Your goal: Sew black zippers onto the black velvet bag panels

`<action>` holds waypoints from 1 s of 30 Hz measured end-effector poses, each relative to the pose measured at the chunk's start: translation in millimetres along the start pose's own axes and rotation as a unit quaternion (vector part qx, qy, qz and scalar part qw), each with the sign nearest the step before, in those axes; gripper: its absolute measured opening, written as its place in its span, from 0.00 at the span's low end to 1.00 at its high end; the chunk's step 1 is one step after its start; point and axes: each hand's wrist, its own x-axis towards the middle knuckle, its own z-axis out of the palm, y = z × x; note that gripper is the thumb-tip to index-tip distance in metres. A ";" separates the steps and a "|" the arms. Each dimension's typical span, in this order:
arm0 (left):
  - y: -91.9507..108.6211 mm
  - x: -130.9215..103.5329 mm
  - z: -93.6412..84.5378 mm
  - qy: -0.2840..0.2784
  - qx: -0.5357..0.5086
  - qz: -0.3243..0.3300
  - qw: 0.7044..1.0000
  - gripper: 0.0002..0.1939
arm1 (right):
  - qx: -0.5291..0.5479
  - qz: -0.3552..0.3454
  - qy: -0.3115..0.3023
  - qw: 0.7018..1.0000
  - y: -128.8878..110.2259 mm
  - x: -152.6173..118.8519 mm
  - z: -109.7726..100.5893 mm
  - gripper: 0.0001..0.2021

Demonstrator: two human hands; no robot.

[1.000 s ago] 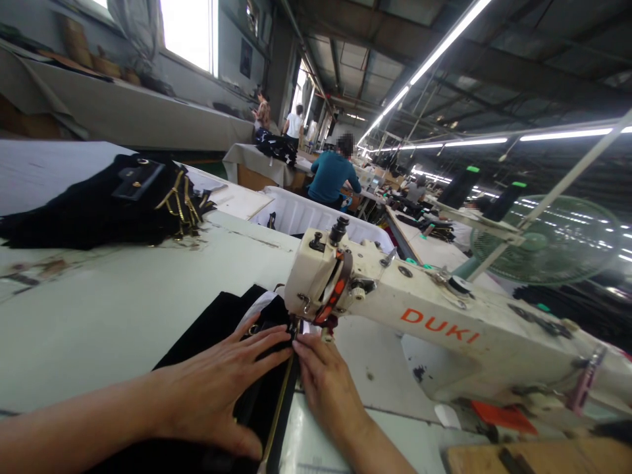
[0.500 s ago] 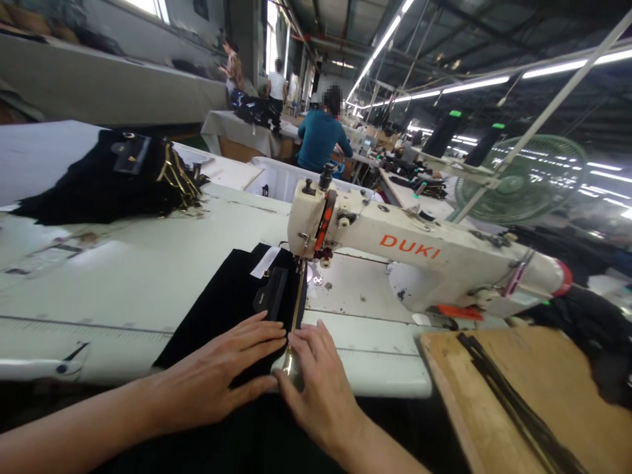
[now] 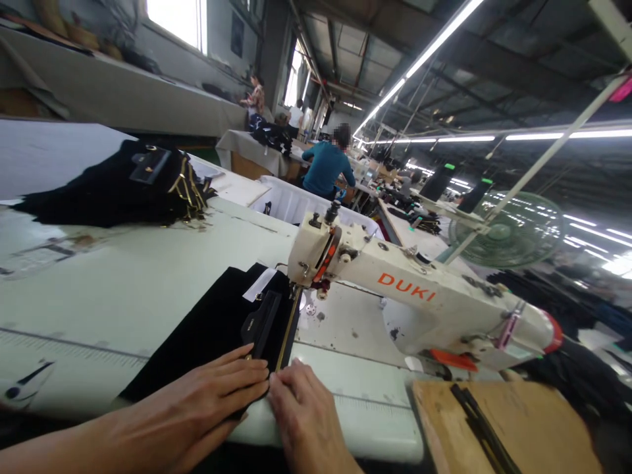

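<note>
Black fabric [image 3: 197, 329] lies on the pale green table, its far right corner under the needle area of the white sewing machine [image 3: 365, 263]. A gold zipper strip [image 3: 288, 332] runs along the fabric's right edge toward me. My left hand [image 3: 212, 395] rests on the fabric with its fingers stretched out, just below a dark label piece [image 3: 259, 322]. At the near end of the zipper, my right hand [image 3: 301, 411] has its fingers bent together at the fabric edge. A white strip [image 3: 259, 284] lies near the fabric's far end.
Black pieces with gold zippers [image 3: 113, 187] are piled at the left. A wooden board [image 3: 503, 421] with dark strips is at the lower right. Behind the machine are a white bin [image 3: 316, 203], a seated person in a teal top [image 3: 324, 168] and a green fan [image 3: 503, 227].
The view has tilted and shifted, so the machine and fabric sit lower. My right hand's fingers have curled more at the zipper's near end, and its thumb is now less visible.
</note>
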 end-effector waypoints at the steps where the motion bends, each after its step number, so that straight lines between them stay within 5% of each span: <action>1: -2.7 0.4 0.4 0.000 0.009 0.002 1.000 0.35 | 0.001 -0.007 0.012 1.000 3.3 1.6 2.4 0.09; 14: -39.8 18.3 5.3 -0.010 0.002 -0.018 1.000 0.38 | 0.013 -0.002 0.057 0.998 41.8 24.9 22.9 0.08; 23: -59.5 46.5 -9.0 -0.041 0.004 -0.013 0.999 0.29 | 0.011 0.016 0.034 0.999 66.5 43.1 28.2 0.09; 30: -84.6 55.0 1.1 -0.033 -0.048 -0.020 0.998 0.30 | -0.008 0.038 -0.002 0.999 80.8 60.7 28.6 0.11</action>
